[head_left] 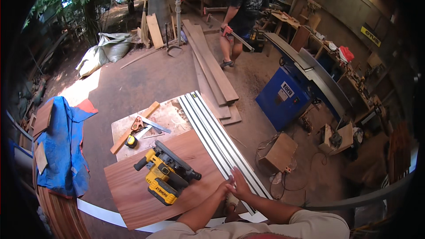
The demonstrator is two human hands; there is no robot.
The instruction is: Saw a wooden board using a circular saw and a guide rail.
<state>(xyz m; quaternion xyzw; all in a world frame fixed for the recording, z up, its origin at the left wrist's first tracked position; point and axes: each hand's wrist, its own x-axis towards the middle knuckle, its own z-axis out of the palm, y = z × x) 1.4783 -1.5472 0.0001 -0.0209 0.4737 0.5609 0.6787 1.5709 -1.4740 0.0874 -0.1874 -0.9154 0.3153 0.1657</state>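
Observation:
My left hand [226,186] touches my right hand [239,183] beside a long silver guide rail [199,119] with black strips; its fingers are partly hidden. My right hand has its fingers stretched out. A yellow and black cordless plunge saw [164,175] lies on a reddish wood panel [119,199] to the left of my hands. Behind the panel, a worn board [172,110] carries a wooden batten [150,110], a square [161,126] and a yellow tape measure [131,140].
Another person [241,9] stands at the back holding a red clamp [228,31]. Stacked planks [208,68] lie on the floor. A blue machine [281,97] and a wooden box [279,150] with cables are right; a blue tarp [62,150] is left, sacks [99,55] behind.

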